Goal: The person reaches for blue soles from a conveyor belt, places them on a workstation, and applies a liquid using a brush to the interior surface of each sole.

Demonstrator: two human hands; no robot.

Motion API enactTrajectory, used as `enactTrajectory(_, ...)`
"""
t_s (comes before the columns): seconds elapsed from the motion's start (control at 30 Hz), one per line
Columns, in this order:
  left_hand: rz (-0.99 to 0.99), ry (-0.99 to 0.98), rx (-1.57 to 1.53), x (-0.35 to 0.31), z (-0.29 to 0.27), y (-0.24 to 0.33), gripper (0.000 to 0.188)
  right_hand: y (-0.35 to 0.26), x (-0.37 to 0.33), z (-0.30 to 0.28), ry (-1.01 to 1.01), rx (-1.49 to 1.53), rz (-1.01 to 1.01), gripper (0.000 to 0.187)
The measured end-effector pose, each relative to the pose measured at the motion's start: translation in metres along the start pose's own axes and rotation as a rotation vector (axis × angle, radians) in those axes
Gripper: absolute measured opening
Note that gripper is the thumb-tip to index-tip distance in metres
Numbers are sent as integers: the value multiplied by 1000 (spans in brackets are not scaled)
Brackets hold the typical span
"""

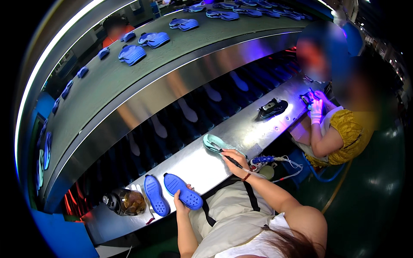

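My left hand [182, 202] grips the edge of a blue shoe sole [183, 189], which has small round holes toward its near end and tilts over the bench edge. A second blue sole [155, 195] lies on the bench just left of it. In my right hand [235, 162] is a slim black pen-like tool [232, 161] with a pale cord trailing from its rear. Its tip is close to a mint-green shoe piece [212, 142] that lies on the metal; I cannot tell if they touch. My right hand partly hides that piece.
A clear jar [132, 202] with a black lid and brown contents stands left on the metal bench [198, 172]. A dark shoe [273, 108] sits farther right. Behind runs a green conveyor belt [107, 81] carrying blue footwear. A co-worker in a yellow top [352, 133] sits to the right.
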State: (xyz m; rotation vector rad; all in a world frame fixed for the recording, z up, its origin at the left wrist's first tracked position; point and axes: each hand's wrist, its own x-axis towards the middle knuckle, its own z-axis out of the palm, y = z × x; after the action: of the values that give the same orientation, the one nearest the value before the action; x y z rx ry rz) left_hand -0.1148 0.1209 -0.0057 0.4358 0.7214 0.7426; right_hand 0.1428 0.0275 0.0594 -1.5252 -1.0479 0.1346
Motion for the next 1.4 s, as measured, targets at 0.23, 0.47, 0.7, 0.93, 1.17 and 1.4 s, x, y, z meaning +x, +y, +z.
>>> enactTrajectory(0.23,-2,-21,-13,6,0,-2,47,17,7,0,-50,9,59,14)
enactTrajectory(0.47,-15,13,-7,5,-5,-3,48,13,13,-4,-23,137,318,14)
enactTrajectory(0.7,-55,-17,-59,8,-7,-2,48,10,23,-11,14,380,394,17)
enactTrajectory(0.93,-34,0,-42,5,-4,-5,48,34,28,-6,50,555,617,20)
enactTrajectory(1.17,-17,-2,-36,4,-2,-6,46,62,18,-2,221,672,847,23)
enactTrajectory(1.4,-57,0,-55,2,4,-4,49,92,15,-7,83,-203,157,26)
